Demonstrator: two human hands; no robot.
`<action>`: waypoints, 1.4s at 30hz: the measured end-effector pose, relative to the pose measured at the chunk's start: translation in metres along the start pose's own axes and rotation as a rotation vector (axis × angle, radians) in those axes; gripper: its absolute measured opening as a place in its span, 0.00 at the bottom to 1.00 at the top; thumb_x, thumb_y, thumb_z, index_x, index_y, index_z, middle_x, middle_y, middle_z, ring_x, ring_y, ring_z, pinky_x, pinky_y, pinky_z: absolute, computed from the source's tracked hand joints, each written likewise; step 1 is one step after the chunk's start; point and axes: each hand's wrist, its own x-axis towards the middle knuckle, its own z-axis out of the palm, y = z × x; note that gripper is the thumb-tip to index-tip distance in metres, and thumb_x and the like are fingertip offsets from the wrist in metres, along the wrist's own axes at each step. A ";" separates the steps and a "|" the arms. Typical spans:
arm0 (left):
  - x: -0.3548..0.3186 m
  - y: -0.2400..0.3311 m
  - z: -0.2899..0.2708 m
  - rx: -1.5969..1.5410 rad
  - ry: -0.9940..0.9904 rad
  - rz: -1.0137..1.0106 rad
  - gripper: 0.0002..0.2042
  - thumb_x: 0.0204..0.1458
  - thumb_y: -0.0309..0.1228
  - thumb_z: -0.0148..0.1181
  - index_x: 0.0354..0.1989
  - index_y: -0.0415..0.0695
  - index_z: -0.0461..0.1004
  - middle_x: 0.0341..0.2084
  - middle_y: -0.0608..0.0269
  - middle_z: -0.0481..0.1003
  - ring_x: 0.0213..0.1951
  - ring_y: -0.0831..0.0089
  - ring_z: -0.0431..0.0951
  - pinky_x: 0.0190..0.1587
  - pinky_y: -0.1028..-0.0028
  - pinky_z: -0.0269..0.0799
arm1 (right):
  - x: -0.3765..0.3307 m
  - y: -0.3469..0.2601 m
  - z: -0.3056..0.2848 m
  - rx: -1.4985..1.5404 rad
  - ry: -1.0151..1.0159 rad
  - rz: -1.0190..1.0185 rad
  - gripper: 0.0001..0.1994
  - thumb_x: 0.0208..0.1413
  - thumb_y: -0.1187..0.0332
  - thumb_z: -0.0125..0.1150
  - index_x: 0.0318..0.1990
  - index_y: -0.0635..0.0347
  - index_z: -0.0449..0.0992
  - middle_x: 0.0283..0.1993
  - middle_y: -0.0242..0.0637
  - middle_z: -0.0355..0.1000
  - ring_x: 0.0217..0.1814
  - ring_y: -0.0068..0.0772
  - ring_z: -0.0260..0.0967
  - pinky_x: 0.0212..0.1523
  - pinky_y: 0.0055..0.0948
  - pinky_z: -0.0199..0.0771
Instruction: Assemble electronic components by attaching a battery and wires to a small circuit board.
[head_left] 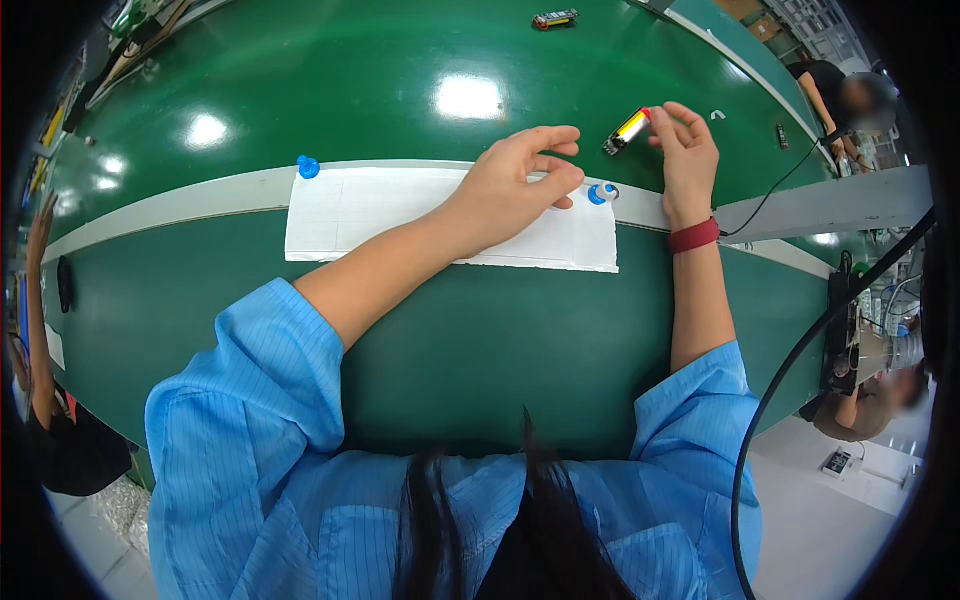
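My right hand (688,155), with a red band (694,236) at its wrist, pinches the red end of a small cylindrical battery assembly (630,130) between thumb and finger. The piece is yellow and silvery, tilted, with a dark component at its lower left end. My left hand (520,185) hovers over the right part of a white paper strip (370,215), fingers loosely bent and apart, with nothing visible in them. Two blue push-pin-shaped knobs, one at the strip's left corner (308,167) and one close to my left fingertips (604,193), sit along its far edge.
A similar battery assembly (555,19) lies at the far edge of the green table (350,90). At the right are a small dark part (782,136), a white curved bit (718,115), a grey beam (830,200) and a black cable (800,350). Other people sit at both sides.
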 end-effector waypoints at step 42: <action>-0.012 0.009 -0.015 -0.062 -0.097 0.134 0.11 0.48 0.22 0.46 0.20 0.29 0.71 0.15 0.52 0.73 0.18 0.71 0.76 0.23 0.76 0.74 | -0.089 -0.038 0.074 0.228 -0.491 0.072 0.14 0.62 0.64 0.36 0.38 0.65 0.66 0.34 0.33 0.64 0.35 0.18 0.60 0.37 0.17 0.61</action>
